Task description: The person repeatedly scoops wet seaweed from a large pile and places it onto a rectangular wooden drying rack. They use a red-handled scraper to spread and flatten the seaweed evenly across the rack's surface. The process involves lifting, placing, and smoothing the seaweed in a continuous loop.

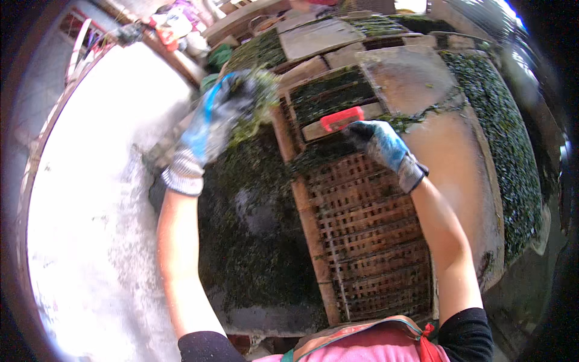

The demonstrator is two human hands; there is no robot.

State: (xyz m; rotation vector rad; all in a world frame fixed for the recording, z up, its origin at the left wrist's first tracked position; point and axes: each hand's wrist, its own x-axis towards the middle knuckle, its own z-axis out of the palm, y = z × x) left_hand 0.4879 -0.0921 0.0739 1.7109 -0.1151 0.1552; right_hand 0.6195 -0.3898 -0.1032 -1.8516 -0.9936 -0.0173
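Note:
My left hand, in a grey and blue work glove, grips a clump of green leafy matter; both are blurred by motion. Below it spreads a bed of dark green leafy matter with a paler patch in it. My right hand, gloved alike, is curled at the end of a red plastic tool and seems to hold it; its exact kind is unclear. Under that hand lies a woven bamboo lattice tray. A bamboo pole edge separates the lattice from the leafy bed.
A pale, overexposed surface runs along the left. Flat boards stand right, beside a long strip of dark green leaves. Further trays of greens lie ahead. Bags and cloths are heaped at upper left.

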